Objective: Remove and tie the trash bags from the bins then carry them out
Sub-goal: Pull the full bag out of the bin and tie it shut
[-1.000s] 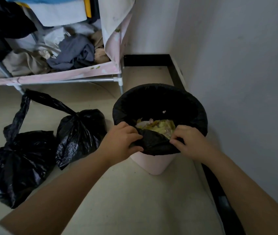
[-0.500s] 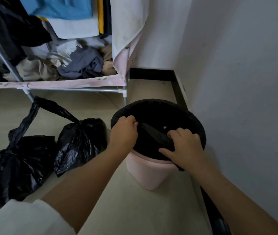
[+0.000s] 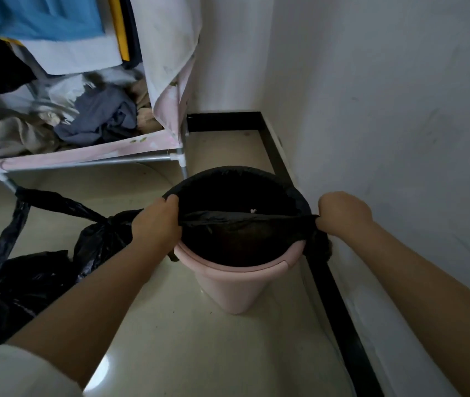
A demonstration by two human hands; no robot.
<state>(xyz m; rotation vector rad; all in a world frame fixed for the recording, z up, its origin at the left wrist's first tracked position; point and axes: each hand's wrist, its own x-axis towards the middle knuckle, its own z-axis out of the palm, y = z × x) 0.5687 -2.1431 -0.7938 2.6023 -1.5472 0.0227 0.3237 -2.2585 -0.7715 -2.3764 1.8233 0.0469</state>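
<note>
Left hand (image 3: 157,222): at the bin's left rim, fingers curled tight round a bunched end of the bag edge.
Right hand (image 3: 342,214): at the right rim, fist closed on the other end; it sits just outside the rim, close to the wall (image 3: 400,138).
Bag (image 3: 245,224): black liner, in the bin; its near edge is off the rim and pulled into a taut band that runs left to right between the two fists.
Bin (image 3: 236,282): pink, upright on the floor, its near rim bare below the band.
Far edge: the liner is folded over the back rim there, beyond both hands.
Key relation: the band's long axis lies across the bin's mouth, level with the fists, and each hand holds one end, so neither is nearer. The bag's load hangs below the grip, and its contents are too dark to make out.
Next move, as I judge it: the far edge has to come free before lifting straight up.
Tied bags (image 3: 41,270): two black ones on the floor to the left, beside the left forearm.
Rack (image 3: 84,159): beyond them, holding piled clothes.
</note>
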